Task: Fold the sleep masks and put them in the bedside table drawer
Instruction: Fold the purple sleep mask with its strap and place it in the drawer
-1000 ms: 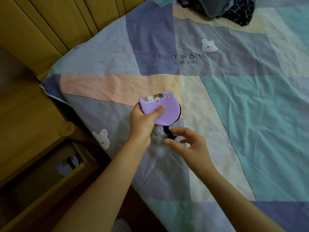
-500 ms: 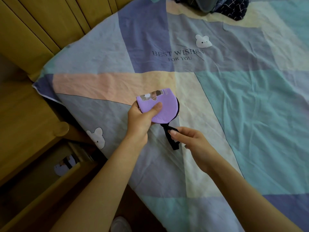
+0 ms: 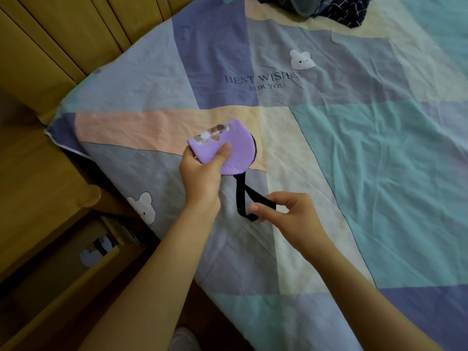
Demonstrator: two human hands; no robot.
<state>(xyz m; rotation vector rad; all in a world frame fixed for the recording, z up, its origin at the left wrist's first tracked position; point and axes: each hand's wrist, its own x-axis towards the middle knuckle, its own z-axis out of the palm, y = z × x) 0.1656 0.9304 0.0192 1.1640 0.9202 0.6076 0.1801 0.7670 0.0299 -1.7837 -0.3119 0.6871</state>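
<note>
1. Left hand [image 3: 200, 178] is clamped on the folded purple sleep mask [image 3: 225, 150], thumb pressed across the top face, fingers underneath. The mask is held just above the bed sheet [image 3: 379, 153], near the bed's left edge.
2. Right hand [image 3: 286, 216] pinches the black elastic strap [image 3: 244, 198] between thumb and fingertips. The strap hangs from the lower edge of the mask as a narrow loop, drawn out toward the right hand.
3. Judged step: tidying the strap against the folded mask before stowing. The fold itself looks complete; the strap is not yet secured.
4. Destination: the bedside table drawer [image 3: 76, 269] stands open at lower left, beside the bed. Another sleep mask [image 3: 97, 249] with a dark strap appears to lie inside it already.
5. Risk, fold opening: the mask is held only by thumb pressure. Pulling the strap hard would likely drag the layers apart or slide the mask out of the left hand.
6. Risk, strap recoil: the strap is elastic. If the right-hand pinch slips while it is taut, it may snap back and leave the loop loose.
7. Risk, snagging: a dangling loop could catch on the drawer front or the round wooden knob [image 3: 90, 196] of the table during transfer.
8. Risk, drop: the transfer passes over the gap between bed and table; a loosened grip there would likely send the mask to the floor.
</note>
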